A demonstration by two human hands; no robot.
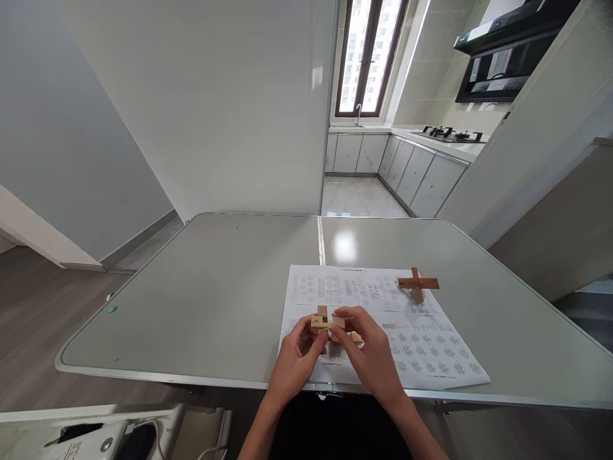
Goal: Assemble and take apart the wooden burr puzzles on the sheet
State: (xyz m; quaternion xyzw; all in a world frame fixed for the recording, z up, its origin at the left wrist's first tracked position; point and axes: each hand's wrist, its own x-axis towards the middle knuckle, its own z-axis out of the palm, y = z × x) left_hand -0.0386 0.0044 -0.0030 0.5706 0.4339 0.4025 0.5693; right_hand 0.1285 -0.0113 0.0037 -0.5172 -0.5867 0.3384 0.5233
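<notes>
Close to the table's front edge, my left hand (297, 359) grips light wooden puzzle pieces (318, 321) between thumb and fingers. One of them stands up behind, and a dark mark shows on the front one. My right hand (372, 352) pinches another light wooden puzzle piece (339, 321) right beside them; whether the pieces interlock I cannot tell. Another light wooden piece (355, 337) shows partly behind my right fingers. Under both hands lies a printed instruction sheet (383, 377) with rows of small diagrams. My fingers hide the pieces' lower parts.
A reddish-brown wooden cross (417, 283) rests over the sheet's far right edge. The grey table (205, 294) has a seam (320, 239) down its middle. A small green item (112, 310) lies near the left edge. Below left stands a pale surface (172, 425) with a white device and cables.
</notes>
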